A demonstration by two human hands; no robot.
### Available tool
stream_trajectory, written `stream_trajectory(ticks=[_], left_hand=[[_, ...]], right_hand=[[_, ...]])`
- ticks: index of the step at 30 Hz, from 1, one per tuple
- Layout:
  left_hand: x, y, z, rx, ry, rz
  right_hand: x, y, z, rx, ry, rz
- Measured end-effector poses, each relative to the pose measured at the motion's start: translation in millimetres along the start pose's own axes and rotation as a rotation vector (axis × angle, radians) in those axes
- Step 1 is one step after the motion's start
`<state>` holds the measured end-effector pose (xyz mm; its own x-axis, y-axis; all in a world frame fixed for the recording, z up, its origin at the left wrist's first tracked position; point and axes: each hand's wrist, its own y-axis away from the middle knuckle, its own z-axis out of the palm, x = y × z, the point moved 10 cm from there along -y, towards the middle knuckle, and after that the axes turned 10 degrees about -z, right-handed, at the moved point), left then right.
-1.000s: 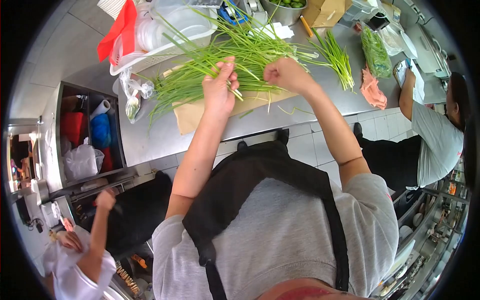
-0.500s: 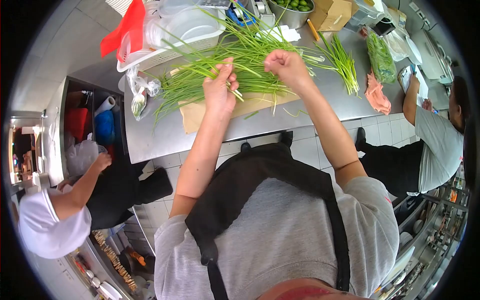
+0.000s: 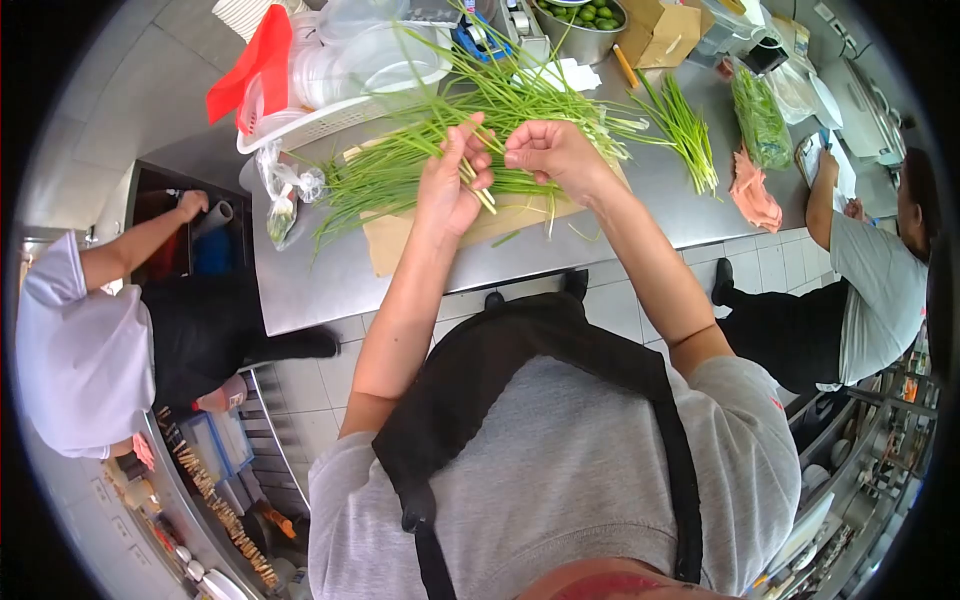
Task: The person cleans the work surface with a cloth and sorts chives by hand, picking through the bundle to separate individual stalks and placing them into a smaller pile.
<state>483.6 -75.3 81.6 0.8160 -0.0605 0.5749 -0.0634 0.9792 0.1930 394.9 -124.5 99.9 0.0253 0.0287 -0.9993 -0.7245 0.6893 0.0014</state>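
My left hand (image 3: pixel 452 192) is closed around a few spring onions (image 3: pixel 486 202), their pale ends pointing down toward me. Close beside it, my right hand (image 3: pixel 565 162) pinches thumb and fingers together at the held stalks; what lies between those fingertips is too small to make out. Under both hands spreads a large loose pile of spring onions (image 3: pixel 370 190), partly resting on a brown sheet (image 3: pixel 395 245). A smaller bunch of spring onions (image 3: pixel 685 130) lies to the right, apart from the pile.
On the steel table (image 3: pixel 310 295) stand a white basket (image 3: pixel 345 112) of plastic containers, a pot of green fruit (image 3: pixel 590 40), a cardboard box (image 3: pixel 662 32), bagged greens (image 3: pixel 762 115) and a pink cloth (image 3: pixel 752 190). One co-worker (image 3: pixel 85 340) is at left, another (image 3: pixel 880 290) writes at right.
My right hand has moved left and slightly down, up to my left hand and its stalks. The co-worker at left has straightened and reaches higher into the dark shelf.
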Motion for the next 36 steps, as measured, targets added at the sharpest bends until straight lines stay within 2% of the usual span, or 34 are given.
stream_trajectory(ticks=[1,4,6,8,11,28,30,31,32,34,36], left_hand=[[-6,-2,-2,-0.059,0.166,-0.034],[-11,1,-7,-0.027,0.210,-0.009],[-8,1,-3,-0.056,0.196,0.012],[-3,2,-8,0.060,0.002,0.057],[-1,1,-13,0.136,-0.025,0.068],[4,-2,-26,0.154,0.065,0.106],[12,-1,-39,0.154,0.094,0.114],[17,0,-46,0.127,0.158,0.122],[22,2,-52,0.101,0.221,0.130],[31,8,-62,0.099,0.201,0.127],[36,12,-73,0.146,0.243,0.143]], right_hand=[[0,-1,1,-0.004,0.001,-0.001],[0,-4,2,0.001,0.037,-0.004],[3,-5,3,-0.004,0.060,0.007],[6,-7,5,-0.010,0.080,0.022],[9,-8,6,-0.020,0.089,0.032],[6,-4,-12,0.052,0.046,-0.002],[-15,-8,-43,0.167,0.331,-0.204],[-21,-8,-62,0.250,0.645,-0.256],[-22,-4,-64,0.253,0.644,-0.248],[-66,10,-58,0.386,1.485,-0.429],[-71,16,-45,0.389,1.515,-0.455]])
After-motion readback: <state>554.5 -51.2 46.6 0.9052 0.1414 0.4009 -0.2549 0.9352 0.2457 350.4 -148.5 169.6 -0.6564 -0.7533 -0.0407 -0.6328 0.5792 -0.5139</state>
